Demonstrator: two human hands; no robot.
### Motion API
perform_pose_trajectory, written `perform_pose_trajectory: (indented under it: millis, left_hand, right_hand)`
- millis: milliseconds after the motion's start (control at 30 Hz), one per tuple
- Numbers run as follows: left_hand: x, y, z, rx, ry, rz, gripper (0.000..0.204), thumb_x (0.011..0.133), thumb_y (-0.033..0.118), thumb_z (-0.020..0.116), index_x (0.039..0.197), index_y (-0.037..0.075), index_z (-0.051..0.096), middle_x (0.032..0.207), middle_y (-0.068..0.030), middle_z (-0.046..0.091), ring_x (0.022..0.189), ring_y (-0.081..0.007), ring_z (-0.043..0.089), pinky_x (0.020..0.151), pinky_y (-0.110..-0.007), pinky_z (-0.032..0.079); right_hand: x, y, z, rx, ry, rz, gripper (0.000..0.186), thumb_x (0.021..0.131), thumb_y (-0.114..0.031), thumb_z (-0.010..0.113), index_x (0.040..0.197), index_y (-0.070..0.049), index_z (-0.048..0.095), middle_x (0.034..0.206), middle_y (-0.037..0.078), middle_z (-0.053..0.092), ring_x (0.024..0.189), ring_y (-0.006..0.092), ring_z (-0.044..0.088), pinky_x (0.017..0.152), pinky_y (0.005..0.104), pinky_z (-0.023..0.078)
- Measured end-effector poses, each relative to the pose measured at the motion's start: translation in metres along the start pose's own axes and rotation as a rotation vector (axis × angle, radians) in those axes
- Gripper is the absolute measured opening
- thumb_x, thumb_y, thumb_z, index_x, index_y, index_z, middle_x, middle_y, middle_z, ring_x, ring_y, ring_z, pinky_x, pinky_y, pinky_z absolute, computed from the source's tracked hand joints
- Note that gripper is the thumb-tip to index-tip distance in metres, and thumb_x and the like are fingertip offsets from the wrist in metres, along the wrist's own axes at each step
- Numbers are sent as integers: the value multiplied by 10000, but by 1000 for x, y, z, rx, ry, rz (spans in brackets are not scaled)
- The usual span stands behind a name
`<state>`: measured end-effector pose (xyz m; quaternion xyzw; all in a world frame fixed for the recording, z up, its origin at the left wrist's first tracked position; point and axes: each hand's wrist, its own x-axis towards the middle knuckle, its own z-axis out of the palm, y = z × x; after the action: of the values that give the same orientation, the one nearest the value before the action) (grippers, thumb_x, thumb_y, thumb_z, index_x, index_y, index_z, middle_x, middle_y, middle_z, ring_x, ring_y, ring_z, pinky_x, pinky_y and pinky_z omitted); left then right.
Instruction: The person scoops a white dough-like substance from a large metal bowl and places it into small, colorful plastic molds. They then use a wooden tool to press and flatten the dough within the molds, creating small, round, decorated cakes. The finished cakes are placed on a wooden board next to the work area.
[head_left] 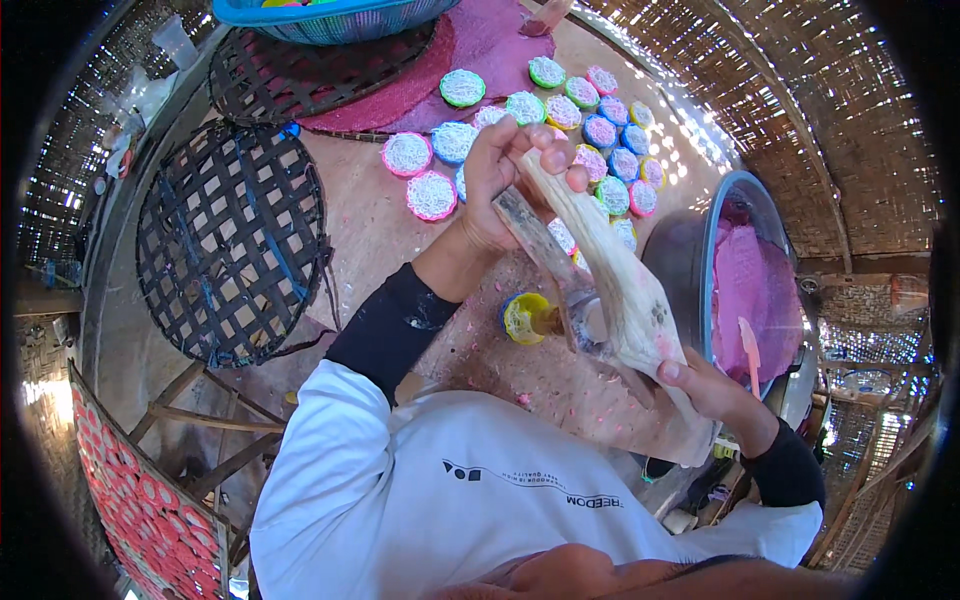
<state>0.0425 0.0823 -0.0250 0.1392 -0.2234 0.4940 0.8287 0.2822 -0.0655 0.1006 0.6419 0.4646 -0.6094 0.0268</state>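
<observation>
A long two-part wooden press (628, 290) slants across the middle, its upper bar pale and smooth, its lower bar darker and worn. My left hand (515, 165) is closed around the far end of the press, fingers curled over the pale bar. At the near end my right hand (708, 385) grips it, thumb on top. Below the press, a small yellow-rimmed round mould (524, 318) sits on the table, partly covered by a brown piece. Beyond my left hand lie several small round moulds (462, 88) with coloured rims, filled with white or pink strands.
A grey basin (712, 240) holding pink dough (750, 290) stands at right. At left lies a dark woven round tray (235, 240); a blue basket (335, 22) rests at the far edge. A rack of red-and-white rounds (145, 490) leans at lower left. Pink crumbs dot the table (450, 365).
</observation>
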Motion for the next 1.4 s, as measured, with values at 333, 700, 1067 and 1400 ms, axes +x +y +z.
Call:
perform_pose_trajectory:
  millis: [333,700,1067,1400]
  left_hand:
    - [19,1,62,160,94,8,478,890,508,330,1093,123,526,878,-51,541,948,-269,538,803,-457,461]
    - [32,-8,92,8,-193,42,668,864,531,309,1323,46,334,1231,-144,456,1074,-301,474,929,-411,356]
    - [6,-20,39,-127,-111,-48,357,869,435,370,938,107,494,843,-39,489,917,-252,489,836,-380,384]
    - [-7,-17,10,-110,-39,-75,322,892,401,327,840,130,491,744,-3,492,833,-240,513,758,-399,445]
  right_hand:
    - [-30,1,6,256,-123,-109,952,708,-584,632,1330,42,274,1266,121,422,1145,204,423,951,329,342]
    - [-41,2,-5,289,-236,-184,1043,697,-698,541,1354,32,191,1280,113,415,1186,201,412,982,349,335]
    - [-11,26,-4,116,-97,-128,922,749,-705,460,1254,62,387,1151,126,523,1070,198,472,912,313,366]
    - [-2,27,8,64,-46,-163,787,806,-618,468,1172,79,471,1087,140,566,1008,203,502,873,328,390]
